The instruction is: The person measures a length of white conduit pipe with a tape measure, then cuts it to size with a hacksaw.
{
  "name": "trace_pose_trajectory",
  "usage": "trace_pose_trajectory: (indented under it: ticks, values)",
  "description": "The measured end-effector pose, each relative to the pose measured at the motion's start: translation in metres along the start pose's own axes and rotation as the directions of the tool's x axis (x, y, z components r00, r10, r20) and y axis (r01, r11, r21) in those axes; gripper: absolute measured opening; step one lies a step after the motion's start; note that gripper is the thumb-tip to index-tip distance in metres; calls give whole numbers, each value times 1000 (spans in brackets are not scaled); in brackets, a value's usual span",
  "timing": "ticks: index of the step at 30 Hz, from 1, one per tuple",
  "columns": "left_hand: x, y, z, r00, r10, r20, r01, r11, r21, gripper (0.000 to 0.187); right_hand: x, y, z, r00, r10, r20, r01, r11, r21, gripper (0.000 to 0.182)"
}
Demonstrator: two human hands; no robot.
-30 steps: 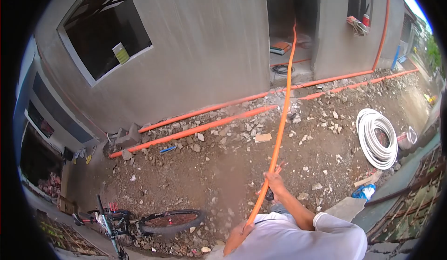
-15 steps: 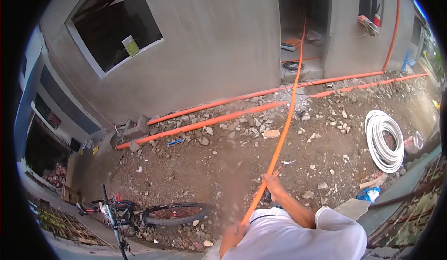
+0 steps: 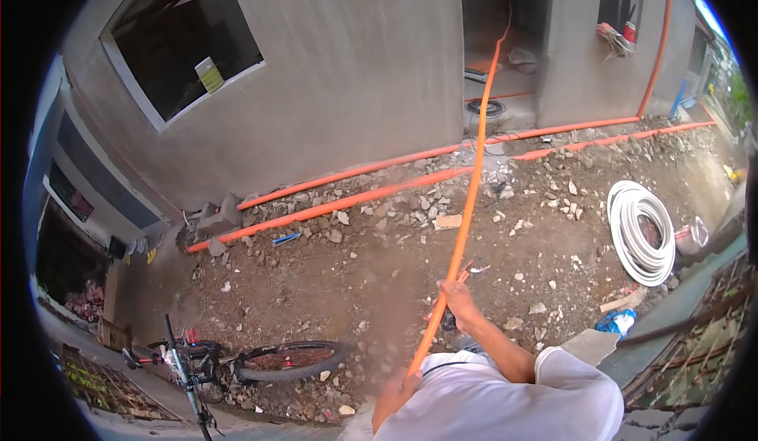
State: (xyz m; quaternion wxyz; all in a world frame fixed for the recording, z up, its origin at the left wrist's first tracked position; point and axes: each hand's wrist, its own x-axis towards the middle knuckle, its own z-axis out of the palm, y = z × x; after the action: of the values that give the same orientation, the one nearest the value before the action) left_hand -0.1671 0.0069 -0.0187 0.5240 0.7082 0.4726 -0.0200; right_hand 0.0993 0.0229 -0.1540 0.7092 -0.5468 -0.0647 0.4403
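Note:
A long orange conduit pipe [image 3: 468,196] runs from my body across the rubble and into the dark doorway, bending a little at its far end. My right hand [image 3: 459,300] is closed around it in front of my white shirt [image 3: 505,394]. Lower and nearer my waist, my left hand [image 3: 396,394] grips the pipe's near part; its fingers are partly hidden. Some thin reddish pieces [image 3: 467,272] show beside the pipe just beyond my right hand, and I cannot make out what they are.
Two orange pipes [image 3: 347,203] lie along the grey wall [image 3: 355,70]. A coil of white tubing [image 3: 641,234] rests on the right. A bicycle [image 3: 288,360] lies at the lower left. Broken stones cover the ground, and a black cable coil [image 3: 485,109] sits at the doorway.
The view has shifted slightly, so the surroundings sit a little further left and up. The pipe's far part has swung slightly left and bends more in the doorway. Both hands keep hold of it.

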Motion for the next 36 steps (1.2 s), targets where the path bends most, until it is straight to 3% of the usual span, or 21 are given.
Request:
trace_pose_trajectory:
  ticks: [2,3,6,7,9,13,16,17,20,22,24,25,28,31,34,36]
  values:
    - [0,8,5,997,74,-15,-75,994,-79,47,1,-6,2,1000,-3,-18,3,1000,-3,25]
    - [1,14,5,993,111,-33,-114,987,-117,47,6,-6,-2,996,68,-65,-67,998,21,25]
    - [5,39,-3,1000,25,-17,-23,994,102,46,16,-9,-24,978,166,-123,-165,986,21,31]
    - [18,36,-2,996,90,-6,-89,992,88,46,16,-14,-27,990,117,-81,-122,991,-48,39]
    - [20,3,6,988,147,50,-151,986,70,46,8,-8,-26,984,150,-92,-152,988,-11,40]
    - [3,57,-15,999,-23,46,17,992,126,44,23,8,-21,994,28,-104,-30,1000,-9,25]
    - [9,33,-8,988,150,20,-151,988,33,43,10,-8,-4,999,-27,-38,24,997,-70,23]
    - [10,32,-7,994,111,11,-112,993,41,43,11,-14,-2,998,-36,55,38,998,-41,22]
    - [5,33,-9,1000,4,9,-5,998,68,44,4,-30,11,986,152,-75,-138,977,161,22]
    - [16,32,-11,999,-13,43,8,995,100,44,36,13,-18,995,56,-87,-52,998,45,23]
    - [22,28,-12,999,43,30,-45,996,71,44,49,22,-21,992,63,-111,-57,997,57,23]
    - [20,29,-11,997,63,42,-65,996,60,45,46,12,-16,983,119,-137,-102,987,125,24]
    - [15,57,-14,1000,19,-13,-18,999,41,44,40,8,-19,990,22,-140,-13,998,65,26]
    - [28,33,-11,994,101,34,-103,992,75,43,36,-4,-10,999,-35,-37,36,998,52,26]
    - [31,25,-7,999,36,11,-36,999,13,44,34,-3,-10,999,10,-49,-6,996,89,26]
    - [30,21,-7,1000,26,15,-28,992,121,46,25,-8,-6,995,49,-82,-38,990,137,26]
